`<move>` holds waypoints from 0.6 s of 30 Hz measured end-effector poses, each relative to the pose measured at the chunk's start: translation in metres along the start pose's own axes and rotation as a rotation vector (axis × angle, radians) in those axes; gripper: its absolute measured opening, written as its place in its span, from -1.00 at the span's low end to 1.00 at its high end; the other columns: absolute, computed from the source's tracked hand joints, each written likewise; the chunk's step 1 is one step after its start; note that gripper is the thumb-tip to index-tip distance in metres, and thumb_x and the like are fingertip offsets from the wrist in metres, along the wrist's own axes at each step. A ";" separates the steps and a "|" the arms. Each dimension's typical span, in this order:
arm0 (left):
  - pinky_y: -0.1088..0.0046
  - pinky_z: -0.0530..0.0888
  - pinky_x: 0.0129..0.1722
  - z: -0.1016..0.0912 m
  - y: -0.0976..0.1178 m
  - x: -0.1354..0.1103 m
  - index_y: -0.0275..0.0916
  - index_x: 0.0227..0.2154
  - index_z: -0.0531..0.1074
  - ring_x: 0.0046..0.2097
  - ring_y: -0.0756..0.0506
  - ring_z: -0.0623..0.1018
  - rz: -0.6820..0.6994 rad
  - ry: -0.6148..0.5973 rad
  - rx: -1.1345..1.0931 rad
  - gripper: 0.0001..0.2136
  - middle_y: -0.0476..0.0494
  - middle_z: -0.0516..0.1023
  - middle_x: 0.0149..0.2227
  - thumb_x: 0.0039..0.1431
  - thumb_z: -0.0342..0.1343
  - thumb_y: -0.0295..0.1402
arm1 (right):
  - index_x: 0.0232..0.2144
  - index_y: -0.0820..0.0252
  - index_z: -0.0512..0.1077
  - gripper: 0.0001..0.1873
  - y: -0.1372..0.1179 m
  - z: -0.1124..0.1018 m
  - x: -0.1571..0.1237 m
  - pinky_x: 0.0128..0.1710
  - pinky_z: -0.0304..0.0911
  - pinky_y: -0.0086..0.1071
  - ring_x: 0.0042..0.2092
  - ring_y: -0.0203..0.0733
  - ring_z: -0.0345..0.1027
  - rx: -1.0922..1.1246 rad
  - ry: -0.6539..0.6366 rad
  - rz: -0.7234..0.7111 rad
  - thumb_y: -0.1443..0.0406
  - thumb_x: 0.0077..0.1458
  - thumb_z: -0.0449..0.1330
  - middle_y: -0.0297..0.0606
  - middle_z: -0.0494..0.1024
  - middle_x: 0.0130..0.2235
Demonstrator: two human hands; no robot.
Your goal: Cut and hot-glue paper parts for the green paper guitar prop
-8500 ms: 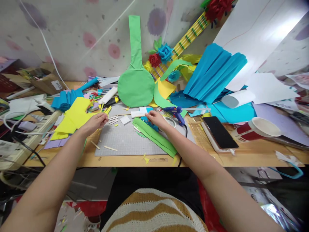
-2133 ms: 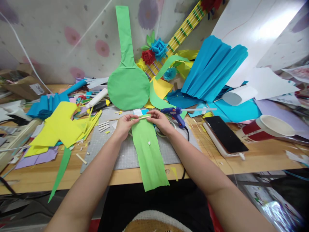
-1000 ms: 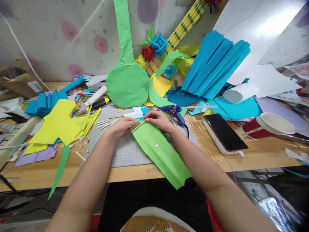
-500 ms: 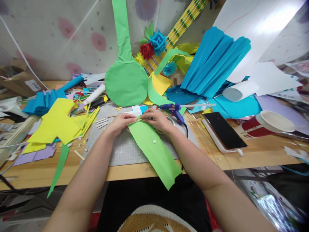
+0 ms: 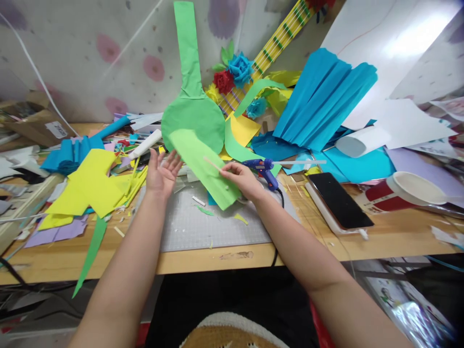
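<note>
My right hand (image 5: 243,178) pinches a thin wooden stick (image 5: 212,164) that lies against a long green paper strip (image 5: 203,166). The strip is lifted off the grey cutting mat (image 5: 213,222) and points away toward the wall. My left hand (image 5: 162,172) hovers just left of the strip, palm up with fingers spread, holding nothing. Small green and white scraps lie on the mat under the strip.
A blue glue gun (image 5: 264,168) lies right of my right hand. A black phone (image 5: 339,195) and a tipped red paper cup (image 5: 402,192) are further right. Yellow paper (image 5: 90,183), blue crepe paper (image 5: 322,104), a green paddle shape (image 5: 194,116) and a paper guitar crowd the back.
The green strip, which hung toward me over the table edge, has been flipped up and away. My left hand has let go of it and opened; my right hand keeps the stick.
</note>
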State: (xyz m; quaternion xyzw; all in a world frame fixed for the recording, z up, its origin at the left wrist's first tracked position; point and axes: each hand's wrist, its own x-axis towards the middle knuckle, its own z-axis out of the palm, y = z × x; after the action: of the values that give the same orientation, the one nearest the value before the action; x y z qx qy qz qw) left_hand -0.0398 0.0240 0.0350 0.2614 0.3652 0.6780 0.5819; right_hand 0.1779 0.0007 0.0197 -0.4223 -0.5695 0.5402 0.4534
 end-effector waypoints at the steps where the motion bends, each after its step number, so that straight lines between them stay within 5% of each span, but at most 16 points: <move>1: 0.36 0.43 -0.13 0.004 -0.004 -0.005 -0.27 -0.29 0.31 -0.09 -0.10 0.48 -0.049 -0.073 0.009 -0.62 -0.19 0.50 -0.17 0.03 0.01 -0.01 | -0.47 0.19 0.34 -0.73 0.002 0.003 0.001 -0.47 0.10 -0.48 -0.46 -0.39 0.18 0.052 0.108 -0.015 0.14 -0.18 0.25 -0.42 0.37 -0.48; 5: 0.33 0.43 -0.15 0.020 -0.029 -0.027 -0.31 -0.22 0.35 -0.12 -0.13 0.51 -0.270 -0.325 0.235 -0.59 -0.28 0.48 -0.12 -0.17 0.25 -0.27 | -0.49 0.18 0.29 -0.66 0.008 0.014 0.003 -0.52 0.07 -0.49 -0.50 -0.40 0.14 0.175 0.226 -0.023 0.09 -0.24 0.27 -0.44 0.33 -0.52; 12: 0.44 0.43 -0.33 0.021 -0.035 -0.033 -0.33 -0.32 0.44 -0.33 -0.07 0.52 -0.312 -0.333 0.417 -0.64 -0.18 0.55 -0.33 -0.24 0.26 -0.26 | -0.50 0.16 0.30 -0.72 0.008 0.014 -0.001 -0.38 0.17 -0.43 -0.37 -0.32 0.24 0.046 0.100 -0.046 0.09 -0.16 0.21 -0.38 0.39 -0.43; 14: 0.40 0.43 -0.29 0.013 -0.030 -0.023 -0.33 -0.36 0.45 -0.31 -0.10 0.52 -0.222 -0.225 0.480 -0.66 -0.16 0.55 -0.36 -0.27 0.26 -0.28 | -0.52 0.16 0.31 -0.78 0.010 0.011 0.000 -0.31 0.20 -0.38 -0.24 -0.25 0.26 -0.145 0.172 -0.098 0.14 -0.10 0.18 -0.31 0.43 -0.33; 18: 0.46 0.42 -0.23 -0.007 -0.015 0.003 -0.21 -0.30 0.40 -0.20 -0.07 0.50 0.249 0.246 0.606 -0.73 -0.08 0.53 -0.24 -0.16 0.14 -0.36 | -0.58 0.18 0.35 -0.87 0.017 0.008 0.000 -0.06 0.12 -0.21 -0.03 -0.12 0.15 -0.665 0.177 -0.255 0.25 -0.08 0.18 -0.19 0.40 -0.14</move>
State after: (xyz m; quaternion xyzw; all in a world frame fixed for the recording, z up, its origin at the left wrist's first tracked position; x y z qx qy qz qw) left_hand -0.0366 0.0262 0.0184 0.3809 0.5825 0.6310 0.3427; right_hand 0.1702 0.0001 0.0026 -0.5175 -0.7206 0.2260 0.4024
